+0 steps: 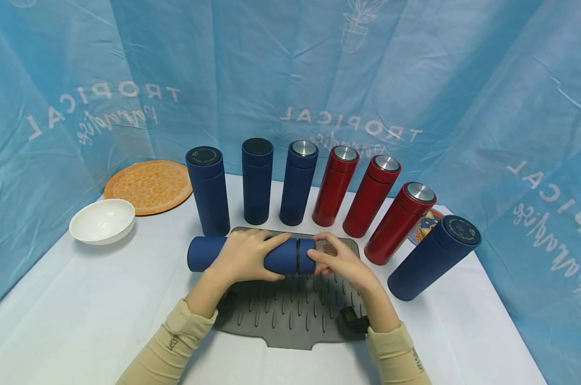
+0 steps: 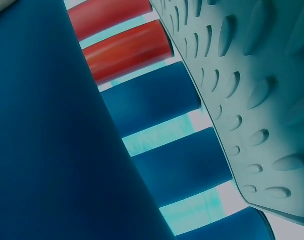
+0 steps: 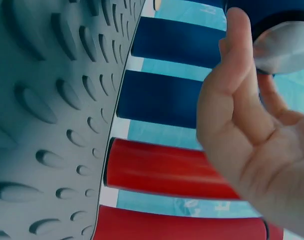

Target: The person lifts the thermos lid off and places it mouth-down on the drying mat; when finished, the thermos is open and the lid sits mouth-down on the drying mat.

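A blue thermos flask (image 1: pixel 281 258) lies sideways above the grey ridged mat (image 1: pixel 290 321), its capped end to the right. My left hand (image 1: pixel 244 256) grips its body around the middle. At the capped end, my right hand (image 1: pixel 338 259) pinches the lid between thumb and fingers; the right wrist view shows the lid's silvery top (image 3: pixel 284 47) beside that hand. In the left wrist view the flask's dark blue body (image 2: pixel 57 130) fills the left side, and the left hand is almost wholly outside the picture.
Behind the mat stand blue flasks (image 1: pixel 258 182) and red flasks (image 1: pixel 336 187) in a curved row, with another blue flask (image 1: pixel 430 259) at the right. A white bowl (image 1: pixel 102 222) and a round orange placemat (image 1: pixel 151 187) lie at the left. A blue curtain (image 1: pixel 271 69) hangs behind.
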Tool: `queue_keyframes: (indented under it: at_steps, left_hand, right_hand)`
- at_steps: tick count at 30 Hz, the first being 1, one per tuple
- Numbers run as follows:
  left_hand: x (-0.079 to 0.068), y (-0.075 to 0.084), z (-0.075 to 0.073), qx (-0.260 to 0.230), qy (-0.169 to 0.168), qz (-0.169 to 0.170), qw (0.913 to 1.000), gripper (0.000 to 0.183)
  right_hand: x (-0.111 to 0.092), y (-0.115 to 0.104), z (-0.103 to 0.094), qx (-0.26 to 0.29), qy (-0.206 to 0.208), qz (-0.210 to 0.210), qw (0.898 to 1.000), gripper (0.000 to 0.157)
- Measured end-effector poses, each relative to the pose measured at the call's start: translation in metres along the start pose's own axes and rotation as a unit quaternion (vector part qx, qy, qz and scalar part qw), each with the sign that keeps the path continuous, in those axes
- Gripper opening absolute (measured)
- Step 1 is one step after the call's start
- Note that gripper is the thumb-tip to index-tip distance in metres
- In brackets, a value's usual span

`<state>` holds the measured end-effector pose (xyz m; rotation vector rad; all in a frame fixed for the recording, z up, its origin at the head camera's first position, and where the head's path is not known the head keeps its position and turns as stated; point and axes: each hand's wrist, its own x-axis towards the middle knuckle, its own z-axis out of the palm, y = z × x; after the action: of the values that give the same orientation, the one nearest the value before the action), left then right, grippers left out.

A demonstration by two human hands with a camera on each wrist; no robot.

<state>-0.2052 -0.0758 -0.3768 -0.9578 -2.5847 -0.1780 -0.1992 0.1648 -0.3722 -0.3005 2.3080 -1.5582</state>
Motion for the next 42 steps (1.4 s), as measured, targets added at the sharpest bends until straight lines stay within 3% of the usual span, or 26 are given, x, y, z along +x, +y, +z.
queue_keyframes:
  at_steps: [6, 13, 18, 23, 27, 31, 42]
  left_hand:
    - [0.000, 0.001, -0.001, -0.001, -0.013, -0.006, 0.9999, 0.079]
    - [0.000, 0.000, 0.000, 0.010, -0.005, -0.002, 0.9999, 0.079]
    - [0.000, 0.000, 0.000, 0.009, -0.004, -0.002, 0.9999, 0.079]
    - [0.000, 0.000, 0.000, 0.006, -0.001, -0.001, 1.0000, 0.079]
    - [0.000, 0.001, -0.001, 0.004, 0.004, 0.001, 1.0000, 0.079]
    - [0.000, 0.001, -0.002, 0.003, 0.002, 0.001, 1.0000, 0.080]
    - [-0.001, 0.001, -0.004, 0.003, 0.002, -0.001, 1.0000, 0.080]
  right_hand:
    - [0.003, 0.010, -0.007, 0.019, -0.034, -0.056, 0.998, 0.056]
    - [0.002, 0.007, -0.005, -0.010, -0.025, -0.102, 0.994, 0.066]
    - [0.001, 0.005, -0.004, 0.011, -0.036, -0.068, 0.997, 0.073]
    - [0.002, 0.002, -0.002, 0.004, -0.014, -0.002, 1.000, 0.058]
    - [0.003, 0.002, 0.001, -0.019, -0.005, 0.023, 1.000, 0.054]
    - [0.003, 0.004, -0.001, -0.012, -0.022, 0.019, 0.999, 0.054]
    - [0.003, 0.011, -0.009, 0.016, -0.071, -0.047, 0.996, 0.061]
